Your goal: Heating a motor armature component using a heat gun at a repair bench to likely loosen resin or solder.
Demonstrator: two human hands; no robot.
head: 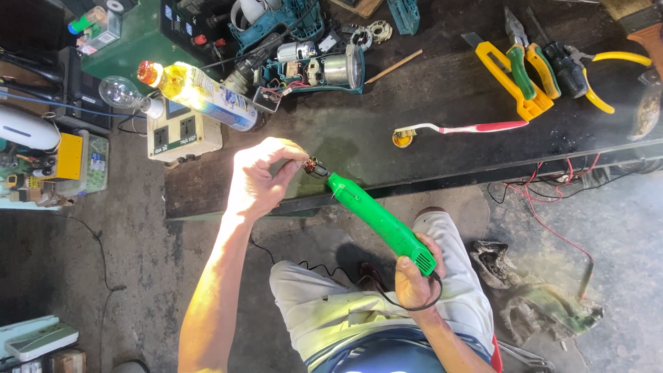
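The right hand (413,280) is wrapped shut around the rear grip of a green heat tool (382,224), its black cord (331,271) looping across the person's lap. The tool slants up and left, its metal nozzle ending just beside a small dark coiled part (312,165). The left hand (259,181) pinches that part between thumb and fingertips, held in the air just off the near edge of the workbench (359,148).

The nozzle looks very close to the pinching fingers, so a burn seems the likeliest trouble if the tool is hot and either hand drifts. The part is small and gripped only at its tip; it could slip and fall to the floor past the bench edge. The cord across the lap might snag and jerk the tool.

Farther in on the bench lie a red-and-white toothbrush (469,128), then an opened teal power tool (324,69) beside a yellow bottle (204,93) near the far left corner, and pliers with a yellow cutter (514,79) toward the far right edge
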